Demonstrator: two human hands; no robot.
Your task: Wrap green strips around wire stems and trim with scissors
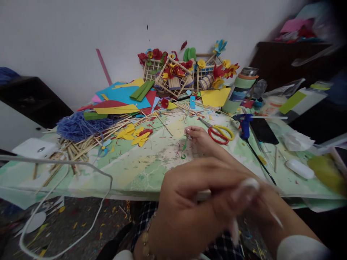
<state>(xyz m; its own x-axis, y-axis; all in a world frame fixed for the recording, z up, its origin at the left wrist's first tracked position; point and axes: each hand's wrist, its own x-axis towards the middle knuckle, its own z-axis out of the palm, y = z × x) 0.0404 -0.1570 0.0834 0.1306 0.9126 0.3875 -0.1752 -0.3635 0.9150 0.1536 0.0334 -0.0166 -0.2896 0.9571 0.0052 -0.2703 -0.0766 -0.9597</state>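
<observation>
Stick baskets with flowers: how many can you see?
3, in a row by the wall: left basket, tilted middle basket, right basket. Flowers may hide another.

Location: home craft workspace, set up at a table against a plain wall.

The table (141, 169) is covered edge to edge with hobby stock: coloured paper sheets (121, 95), a heap of wooden sticks (78, 146) and a bundle of blue yarn (77, 126). Hand tools lie among the stock: scissors (221, 133) and a glue gun (244, 124). Stick baskets (175, 77) trimmed with paper flowers stand against the white wall (67, 43). Paper scraps (81, 220) litter the floor. A dark household cabinet (279, 61) piled with clutter stands on the right.
</observation>
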